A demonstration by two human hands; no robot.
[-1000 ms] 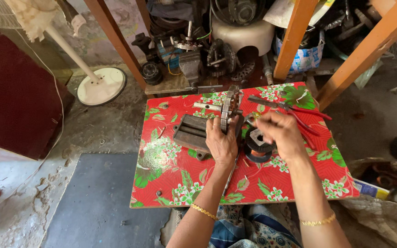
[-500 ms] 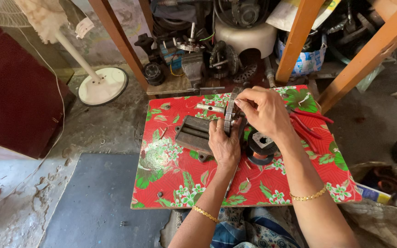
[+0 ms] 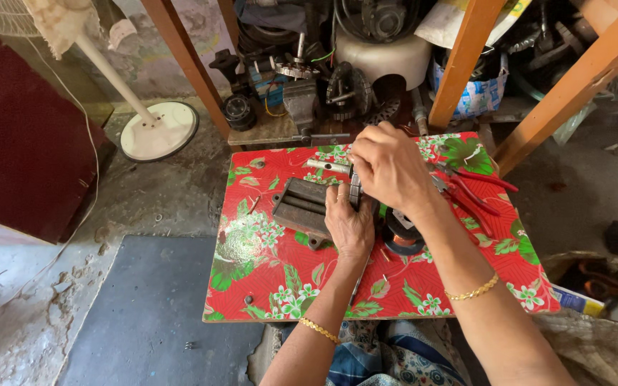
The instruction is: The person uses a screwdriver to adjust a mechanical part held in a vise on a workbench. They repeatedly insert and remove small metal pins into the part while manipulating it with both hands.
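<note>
The left hand (image 3: 350, 223) is clamped round a small upright metal part (image 3: 355, 187) while the right hand (image 3: 389, 168) closes over its top from above — a fitting or tightening step, by the look of it, calling next for a steady grip and a careful turn. Just left lies a dark ribbed metal block (image 3: 302, 207) on the red flowered table (image 3: 266, 286); the right fingertips and whatever they pinch are hidden, and a dark round piece (image 3: 400, 236) beneath the right wrist is half covered.

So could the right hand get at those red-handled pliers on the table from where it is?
Probably yes. The red-handled pliers lie in the open on the red floral tabletop, just right of the right hand, with nothing on top of them. That hand is busy on the upright metal part, though.
</note>
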